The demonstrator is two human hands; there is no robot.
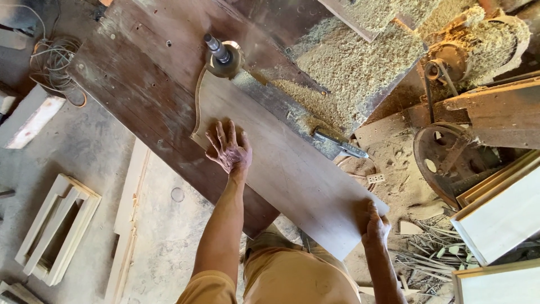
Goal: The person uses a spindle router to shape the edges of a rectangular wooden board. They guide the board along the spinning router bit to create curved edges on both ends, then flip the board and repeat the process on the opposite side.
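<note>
Sawdust covers much of this woodworking shop, and a dark, worn wooden tabletop [146,84] runs from the upper left of the frame toward the lower middle. On it lies a long, flat wooden board [292,169], lighter brown, placed diagonally from the upper middle down to the lower right. Its upper end is cut in a curved, wavy outline, and this end touches the vertical spindle cutter [220,53] that stands up through the tabletop in the upper middle of the frame.

The left hand [229,149] rests flat on the board near the curved end, a little below the cutter; its fingers [219,135] are spread open and press on the surface, not closed around anything. The right hand [376,226] is at the lower right end of the board, where the fingers are wrapped over the edge and grip the board.

Just beside the board, along its upper right side, a metal hand tool with a dark handle [340,145] lies on the tabletop, partly in a pile of sawdust [349,67] which fills the upper middle and upper right. Further to the right stands a dusty machine with a belt wheel [450,157]. In the lower right corner there are pale wooden panels [500,219]. On the concrete floor [84,152] at the left lie a light wooden frame [56,228] and a long pale plank [128,219], and a coil of cable [53,65] is in the upper left corner.
</note>
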